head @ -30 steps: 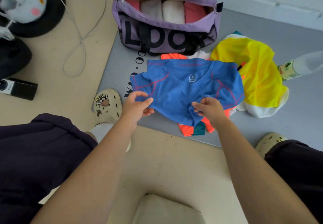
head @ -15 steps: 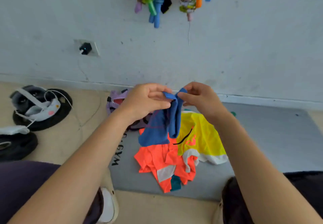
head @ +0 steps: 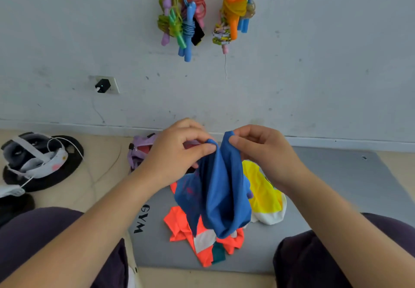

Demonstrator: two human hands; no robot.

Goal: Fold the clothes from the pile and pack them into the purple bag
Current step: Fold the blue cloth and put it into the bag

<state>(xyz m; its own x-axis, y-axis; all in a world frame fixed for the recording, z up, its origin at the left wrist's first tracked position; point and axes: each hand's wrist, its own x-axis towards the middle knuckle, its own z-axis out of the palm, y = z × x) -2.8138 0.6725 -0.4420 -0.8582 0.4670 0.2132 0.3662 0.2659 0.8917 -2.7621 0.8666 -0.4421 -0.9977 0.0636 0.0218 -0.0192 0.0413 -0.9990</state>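
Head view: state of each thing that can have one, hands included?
blue shirt: lifted, hanging, unfolded
left hand: pinches shirt's top edge
right hand: pinches shirt's top edge
orange garment: crumpled on mat
yellow garment: crumpled on mat
purple bag: open, mostly hidden

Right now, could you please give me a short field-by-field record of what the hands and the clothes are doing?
left hand: pinches the top edge of the blue shirt
right hand: pinches the same edge, close beside
blue shirt: held up, hanging bunched
pile: orange garment and yellow garment on the grey mat
purple bag: behind the left hand, mostly hidden
wall: skipping ropes hanging
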